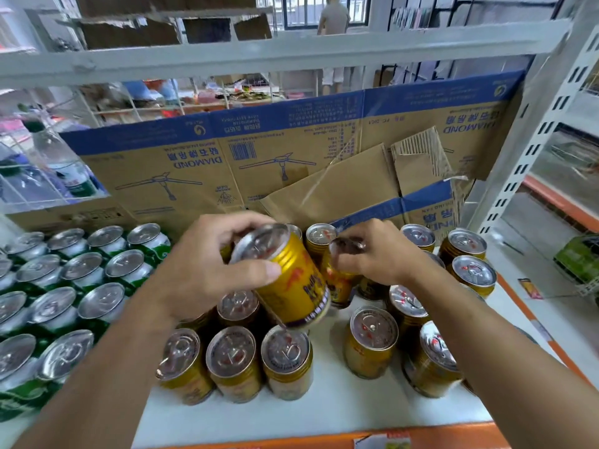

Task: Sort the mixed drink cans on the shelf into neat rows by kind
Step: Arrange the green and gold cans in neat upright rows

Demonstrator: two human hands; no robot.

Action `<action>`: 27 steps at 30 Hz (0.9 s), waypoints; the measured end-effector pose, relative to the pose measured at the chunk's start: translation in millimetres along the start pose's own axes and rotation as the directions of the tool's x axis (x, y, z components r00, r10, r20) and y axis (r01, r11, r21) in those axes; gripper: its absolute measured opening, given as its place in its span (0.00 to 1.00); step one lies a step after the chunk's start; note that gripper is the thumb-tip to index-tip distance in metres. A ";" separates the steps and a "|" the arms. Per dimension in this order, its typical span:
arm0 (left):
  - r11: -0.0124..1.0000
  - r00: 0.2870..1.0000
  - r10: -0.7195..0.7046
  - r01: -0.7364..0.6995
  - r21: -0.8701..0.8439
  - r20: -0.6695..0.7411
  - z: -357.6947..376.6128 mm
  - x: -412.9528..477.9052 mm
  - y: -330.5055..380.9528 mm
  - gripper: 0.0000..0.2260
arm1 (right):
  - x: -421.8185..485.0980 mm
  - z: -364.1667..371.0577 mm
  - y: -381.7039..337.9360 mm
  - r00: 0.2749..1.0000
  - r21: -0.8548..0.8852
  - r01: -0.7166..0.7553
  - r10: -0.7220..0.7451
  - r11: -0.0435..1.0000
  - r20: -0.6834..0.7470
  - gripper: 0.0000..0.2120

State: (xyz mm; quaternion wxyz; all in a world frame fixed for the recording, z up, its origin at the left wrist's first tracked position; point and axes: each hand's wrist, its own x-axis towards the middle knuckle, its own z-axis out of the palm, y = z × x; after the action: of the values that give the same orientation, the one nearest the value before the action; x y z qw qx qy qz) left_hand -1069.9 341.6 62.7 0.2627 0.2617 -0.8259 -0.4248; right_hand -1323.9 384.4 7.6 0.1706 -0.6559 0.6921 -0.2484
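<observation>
The orange lip of the white shelf (340, 413) runs nearest us as we reach in, in a shop aisle where a flattened cardboard carton (259, 163) backs the display. The green cans (81, 286) already stand in tight rows at left. The gold cans (236, 361) at centre and right are loosely grouped, some touching, some apart. The risk, as we judge it, lies with the tilted gold can (291, 286), which hangs just above the lids of the standing ones. A slip of the grip would drop it onto that front row and could send cans toppling toward the open shelf edge. Our left hand (207, 270) holds that can near its top, thumb pressed on the side, fingers curled over the rim. Our right hand (379, 254) curls its fingers down around the lid of a second gold can (340, 286) just behind; whether that one is lifted we cannot tell.
</observation>
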 end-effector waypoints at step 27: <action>0.986 0.972 -0.164 0.169 0.013 -0.168 2.6 10.0 -28.7 0.25 | 16.4 28.4 -15.8 0.980 -0.319 -0.072 0.127 0.945 0.155 0.36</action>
State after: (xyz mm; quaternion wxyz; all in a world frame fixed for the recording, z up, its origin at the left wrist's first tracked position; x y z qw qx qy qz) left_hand -1072.9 322.1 39.4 0.2904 0.3681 -0.7820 -0.4108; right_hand -1296.3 364.4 -5.2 0.1368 -0.6578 0.7374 -0.0693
